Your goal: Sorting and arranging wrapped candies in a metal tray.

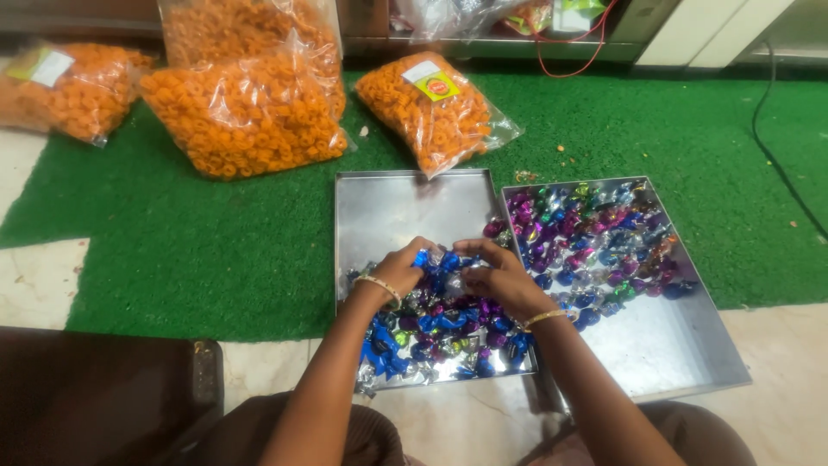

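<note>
On the green turf mat (216, 250), at about ten o'clock from the hands, lie three clear bags of orange ring snacks (246, 116), with a fourth, smaller labelled bag (431, 108) at twelve o'clock. Just below that, the left steel tray (388, 203) holds foil-wrapped candies (440, 332) heaped only in its near half, mostly blue, purple and silver; its far half is bare metal. Over this heap the left hand (398, 269), a bangle at its wrist, curls its fingers (421, 248) partly closed around a blue-wrapped candy (423, 258), pinching it at the tips. Touching it from the three o'clock side, the right hand (500, 278) has its fingers (483, 250) bent inward too, meeting the left at the same small cluster of wrappers; whether it grips a separate piece or just the same blue one cannot be told. Further to three o'clock, the right steel tray (681, 354) overlaps the first tray's edge and carries a wider mix of purple, pink, green and blue candies (595, 233) spread across its far half, its near part bare. Judging from this, sorting looks partway through: both trays hold many loose pieces, and plenty remain in each.
</note>
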